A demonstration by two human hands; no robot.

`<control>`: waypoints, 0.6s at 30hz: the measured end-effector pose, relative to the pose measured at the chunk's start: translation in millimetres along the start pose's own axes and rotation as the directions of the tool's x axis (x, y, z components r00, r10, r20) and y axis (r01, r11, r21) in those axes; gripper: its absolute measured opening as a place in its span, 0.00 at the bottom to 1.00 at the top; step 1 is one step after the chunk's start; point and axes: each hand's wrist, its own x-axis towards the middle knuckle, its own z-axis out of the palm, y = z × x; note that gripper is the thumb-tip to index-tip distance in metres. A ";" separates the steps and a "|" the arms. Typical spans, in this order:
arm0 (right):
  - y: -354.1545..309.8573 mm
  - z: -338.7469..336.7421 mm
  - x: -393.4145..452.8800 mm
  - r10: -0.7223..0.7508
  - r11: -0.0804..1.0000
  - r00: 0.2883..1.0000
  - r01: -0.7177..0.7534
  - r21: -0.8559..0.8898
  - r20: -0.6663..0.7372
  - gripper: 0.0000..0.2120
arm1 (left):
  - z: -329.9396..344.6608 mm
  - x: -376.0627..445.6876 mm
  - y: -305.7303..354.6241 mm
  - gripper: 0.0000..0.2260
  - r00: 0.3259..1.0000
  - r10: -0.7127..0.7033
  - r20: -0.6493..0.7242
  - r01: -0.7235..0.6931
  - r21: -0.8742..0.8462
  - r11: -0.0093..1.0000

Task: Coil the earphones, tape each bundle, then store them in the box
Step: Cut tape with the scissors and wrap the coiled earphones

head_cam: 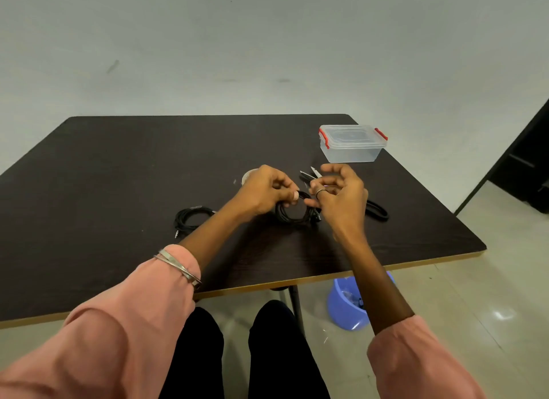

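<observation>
Seen from the head camera, both hands worked just above the middle of the dark surface (118,172). The left hand (264,192) had its fingers curled round the top of a black coiled earphone bundle (292,213), the thumb pressed against the loops, so its grip was closed on the coil. The right hand (341,195), wearing a ring, sat just beside the coil's right edge; its fingers were bent and its fingertips (309,202) touched the cord there, but whether that grip truly pinched the cord or a strip of tape I cannot tell. The coil hung between the two hands, its lower loops close to the surface.

A second black earphone coil (190,217) lay on the surface to the left, well apart from the hands, its plug end pointing toward the near edge. Part of a third black cord (377,210) showed to the right, mostly hidden behind the right hand. A small pair of scissors (310,174) lay just beyond the hands, blades parted. A pale tape roll (248,175) peeked out behind the left hand. The clear box (352,144) with red latches stood near the far right corner, lid on. A blue bucket (347,305) sat on the floor under the near right edge.
</observation>
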 end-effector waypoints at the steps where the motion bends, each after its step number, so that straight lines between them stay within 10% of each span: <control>1: 0.0 1.5 -1.0 -0.059 0.997 0.998 0.059 -0.045 0.003 0.14 | -1.0 -2.6 1.6 0.02 0.999 -0.044 -0.030 0.040 -0.129 0.991; 7: -4.0 11.2 -10.6 -0.454 0.827 0.885 0.463 -0.320 0.105 0.18 | -5.0 -16.3 16.8 0.06 0.970 -0.239 -0.055 0.179 -0.508 0.843; 18: -4.5 17.3 -17.1 -0.606 0.598 0.736 0.672 -0.437 0.302 0.24 | -17.2 -25.9 18.8 0.06 0.936 -0.350 -0.024 0.240 -0.684 0.689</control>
